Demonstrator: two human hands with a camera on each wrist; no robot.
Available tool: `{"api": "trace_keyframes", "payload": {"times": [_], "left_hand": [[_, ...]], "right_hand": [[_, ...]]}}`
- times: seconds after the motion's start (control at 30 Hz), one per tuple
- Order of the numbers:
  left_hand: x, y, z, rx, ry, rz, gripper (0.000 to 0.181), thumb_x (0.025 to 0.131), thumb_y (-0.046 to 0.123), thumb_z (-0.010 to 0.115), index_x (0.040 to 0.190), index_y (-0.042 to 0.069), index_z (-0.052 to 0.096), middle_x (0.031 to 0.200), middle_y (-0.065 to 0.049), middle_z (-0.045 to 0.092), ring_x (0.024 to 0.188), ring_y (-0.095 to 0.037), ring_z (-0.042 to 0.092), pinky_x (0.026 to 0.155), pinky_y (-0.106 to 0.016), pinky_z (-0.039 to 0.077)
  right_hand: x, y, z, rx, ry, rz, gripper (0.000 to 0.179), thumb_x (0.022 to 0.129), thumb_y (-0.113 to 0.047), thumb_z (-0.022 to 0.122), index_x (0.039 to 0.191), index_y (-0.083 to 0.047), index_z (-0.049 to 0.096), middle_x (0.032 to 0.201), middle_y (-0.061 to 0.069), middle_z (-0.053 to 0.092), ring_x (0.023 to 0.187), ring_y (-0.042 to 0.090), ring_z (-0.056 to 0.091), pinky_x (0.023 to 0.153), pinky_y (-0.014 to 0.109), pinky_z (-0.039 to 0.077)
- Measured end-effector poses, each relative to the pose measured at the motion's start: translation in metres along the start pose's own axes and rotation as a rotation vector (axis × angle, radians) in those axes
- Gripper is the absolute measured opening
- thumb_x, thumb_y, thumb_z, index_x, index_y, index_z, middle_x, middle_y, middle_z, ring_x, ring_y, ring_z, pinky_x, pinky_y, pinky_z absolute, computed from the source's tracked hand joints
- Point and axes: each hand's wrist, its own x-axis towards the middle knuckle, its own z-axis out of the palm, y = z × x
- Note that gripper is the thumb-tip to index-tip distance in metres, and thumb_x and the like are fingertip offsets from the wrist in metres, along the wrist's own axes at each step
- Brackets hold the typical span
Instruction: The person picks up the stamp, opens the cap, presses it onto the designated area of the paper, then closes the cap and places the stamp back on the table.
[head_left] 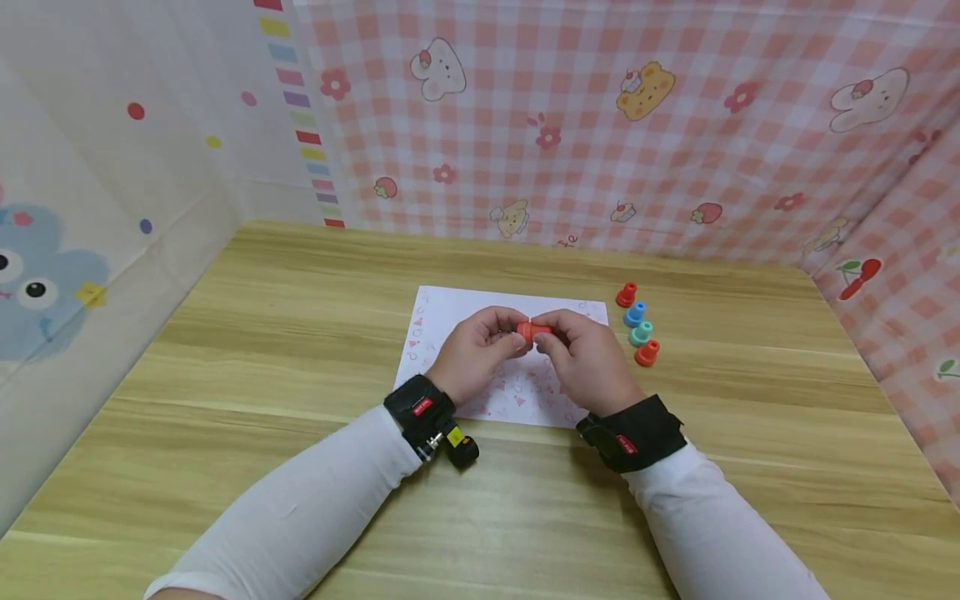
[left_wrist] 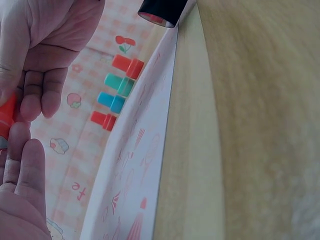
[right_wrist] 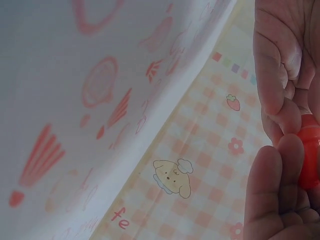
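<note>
Head view, and we have the orange-red stamper [head_left: 534, 332] right between our two hands, lying sideways above the printed sheet [head_left: 453, 304]. Our left hand [head_left: 471, 357] pinches its left end, our right hand [head_left: 591, 360] pinches the right, fingertips nearly meeting around it! Right wrist view, we catch it at the picture's edge, fingers from both sides close against it. Out past our right hand, just beside the sheet on the counter [head_left: 300, 333], four more stand in line: red [head_left: 627, 295], blue [head_left: 634, 314], teal [head_left: 641, 334], red [head_left: 647, 353].
</note>
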Motion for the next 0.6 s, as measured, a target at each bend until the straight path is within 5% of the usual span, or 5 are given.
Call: {"api": "trace_keyframes", "payload": {"times": [0.6], "left_hand": [[0.0010, 0.0024, -0.0008, -0.044, -0.008, -0.062, 0.022, 0.104, 0.002, 0.063, 0.125, -0.001, 0.063, 0.120, -0.014, 0.068, 0.106, -0.016, 0.074, 0.096, -0.032, 0.061]], "right_hand": [[0.0005, -0.0003, -0.0012, 0.016, -0.022, 0.024, 0.018, 0.104, -0.011, 0.066, 0.120, -0.008, 0.073, 0.105, 0.008, 0.078, 0.092, 0.023, 0.068, 0.081, 0.036, 0.056]]}}
